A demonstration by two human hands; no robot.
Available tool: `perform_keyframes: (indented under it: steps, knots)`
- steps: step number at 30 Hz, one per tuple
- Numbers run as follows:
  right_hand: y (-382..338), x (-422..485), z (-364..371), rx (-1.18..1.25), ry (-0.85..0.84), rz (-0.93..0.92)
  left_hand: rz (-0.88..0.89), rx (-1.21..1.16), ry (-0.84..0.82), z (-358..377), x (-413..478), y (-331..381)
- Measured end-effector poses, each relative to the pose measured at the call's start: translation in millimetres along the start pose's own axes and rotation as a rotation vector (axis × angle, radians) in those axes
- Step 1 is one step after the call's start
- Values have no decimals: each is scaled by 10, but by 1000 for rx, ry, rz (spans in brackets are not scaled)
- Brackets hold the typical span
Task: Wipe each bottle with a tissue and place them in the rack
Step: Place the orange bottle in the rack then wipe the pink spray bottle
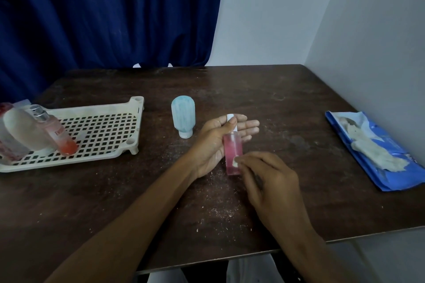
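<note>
Frankly, no writing is reading clearly anywhere: the pink bottle (pixel 233 151) is showing no legible label, and a reddish mark on the orange-bottomed bottle (pixel 60 133) in the rack (pixel 108 132) is too blurred to make out. The left hand (pixel 220 142) is lying palm up near the table's (pixel 253 89) centre, fingers spread nearly flat, thumb pressing across the pink bottle's neck below its white cap (pixel 230 118), so the bottle is resting along the palm with the cap pointing to twelve o'clock. The right hand (pixel 269 181), at five o'clock from the bottle, is curling its fingertips around a small scrap of tissue (pixel 235 161) and pressing it against the bottle's lower end. A blue bottle (pixel 183 115) is standing on its cap at ten o'clock from the hands. The rack is sitting at nine o'clock, holding several bottles at its left end. A blue tissue packet (pixel 377 156) is lying at three o'clock.
</note>
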State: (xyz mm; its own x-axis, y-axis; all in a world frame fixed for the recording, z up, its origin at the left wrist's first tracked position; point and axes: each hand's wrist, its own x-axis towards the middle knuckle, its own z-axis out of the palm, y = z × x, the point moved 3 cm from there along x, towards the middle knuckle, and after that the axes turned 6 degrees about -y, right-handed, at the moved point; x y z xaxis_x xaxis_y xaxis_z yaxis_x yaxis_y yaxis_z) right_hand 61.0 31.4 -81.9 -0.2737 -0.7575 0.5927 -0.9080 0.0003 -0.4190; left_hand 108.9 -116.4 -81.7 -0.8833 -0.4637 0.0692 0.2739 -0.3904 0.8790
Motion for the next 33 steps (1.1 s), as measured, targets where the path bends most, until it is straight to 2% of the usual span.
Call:
perform_keyframes:
  steps: [7, 15, 25, 33]
  knots:
    - [6, 401, 26, 35, 44, -4, -15, -18, -62, 28, -23, 25]
    - [-19, -119, 21, 48, 47, 74, 17, -12, -16, 2, 3, -11]
    - [17, 331, 52, 63, 75, 33, -8, -52, -43, 34, -18, 12]
    - [-43, -76, 59, 4, 79, 62, -8, 31, 7, -12, -2, 1]
